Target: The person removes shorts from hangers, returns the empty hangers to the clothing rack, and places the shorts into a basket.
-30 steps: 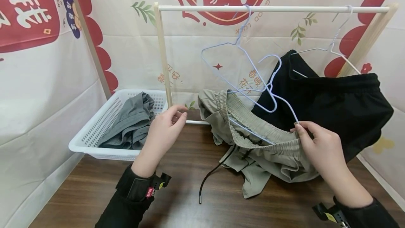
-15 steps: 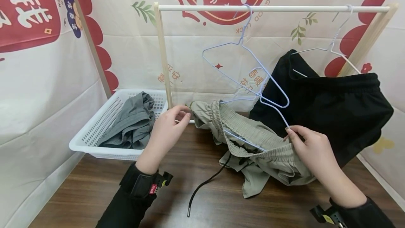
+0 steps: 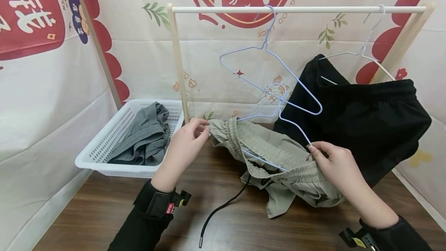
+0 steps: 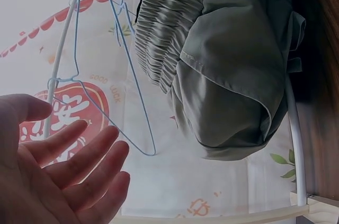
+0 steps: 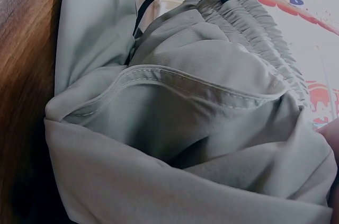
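Khaki-green shorts [image 3: 268,133] with a gathered elastic waistband hang low over the table, opening upward. A pale blue wire hanger [image 3: 280,112] sits inside the waist, its hook pointing up below the rack bar. My right hand [image 3: 339,165] pinches the right end of the waistband together with the hanger's arm. At the left end of the waistband, my left hand [image 3: 182,142] has its fingers loosely bent; the left wrist view shows them spread beside the shorts [image 4: 228,75], holding nothing. A black drawstring [image 3: 223,205] trails onto the table. The right wrist view is filled by the shorts' pocket [image 5: 175,113].
A white rack bar [image 3: 226,9] spans the back. From it hang a bare blue hanger [image 3: 267,36], overlapping the lower hanger in view, and black shorts [image 3: 366,115] at right. A white basket [image 3: 83,162] at left holds a grey garment [image 3: 139,138].
The right hand has moved left and down with the waistband and hanger, whose hook has dropped and shifted left. The left hand has shifted slightly right. The bare hanger has swung a little.
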### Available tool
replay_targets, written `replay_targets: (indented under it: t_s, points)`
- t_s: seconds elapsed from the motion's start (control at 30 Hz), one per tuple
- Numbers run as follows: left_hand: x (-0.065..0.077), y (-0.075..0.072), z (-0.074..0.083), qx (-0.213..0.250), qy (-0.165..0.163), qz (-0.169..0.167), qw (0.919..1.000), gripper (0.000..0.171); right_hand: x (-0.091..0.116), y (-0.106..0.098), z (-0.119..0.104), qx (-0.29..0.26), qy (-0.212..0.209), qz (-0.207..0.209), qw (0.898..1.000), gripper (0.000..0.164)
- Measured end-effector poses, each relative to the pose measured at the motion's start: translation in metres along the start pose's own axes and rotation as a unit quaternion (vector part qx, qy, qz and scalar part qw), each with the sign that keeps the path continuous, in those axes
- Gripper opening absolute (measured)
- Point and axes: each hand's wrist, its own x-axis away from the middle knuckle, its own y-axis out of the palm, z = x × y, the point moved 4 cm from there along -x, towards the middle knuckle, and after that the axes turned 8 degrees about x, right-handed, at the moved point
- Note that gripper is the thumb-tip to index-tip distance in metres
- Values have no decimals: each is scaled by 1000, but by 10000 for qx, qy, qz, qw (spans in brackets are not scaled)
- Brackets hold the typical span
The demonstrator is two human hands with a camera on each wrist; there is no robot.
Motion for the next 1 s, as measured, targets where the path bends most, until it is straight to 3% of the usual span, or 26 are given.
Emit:
replay_targets:
  t_s: [0.47, 1.0]
  points:
    - [-1, 2, -6, -27, -145, -23, 9999, 28, -1, 3, 8, -158, 544, -306, 9979, 16]
    - [-3, 5, -10, -58, -214, -150, 9996, 34, 1, 11, 1, -346, 454, -767, 9954, 16]
